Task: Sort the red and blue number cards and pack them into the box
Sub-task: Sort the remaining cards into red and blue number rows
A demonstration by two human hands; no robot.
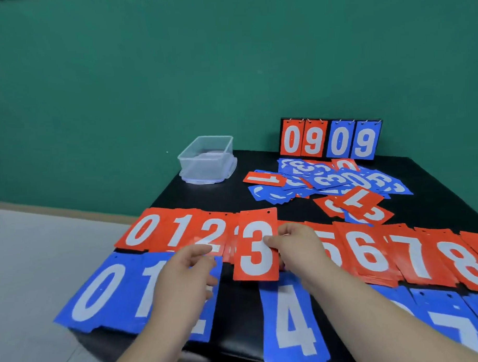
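Green wall (174,61) stands behind a black bench (233,208), with pale floor (32,269) off to the left. A clear box (207,160) sits on the far left corner of the bench, lid off and nothing visible in it. At the far edge to the right stands a flip board (330,141) showing red 0 9 and blue 0 9. Just in front of it lies a loose pile (330,180) of mixed cards, mostly blue, with a red 1 at its left and a red 7 on its near side.

Nearer the person, a red row (142,230) of stacks runs left to right across the bench, from 0 up to 8. Below it lies a blue row (98,294) with 0 and 1 at the left, a 4 in the middle and a 7 at the right; a bare gap lies left of the 4.

The right hand (294,249) pinches a red 3 card (255,250) at its right edge, thumb on the face, over the red row between the 2 and the 5. The left hand (186,266) is over the blue row, its fingers loosely extended toward the red 2 and holding nothing. The hands are apart, one on each side of the 3.
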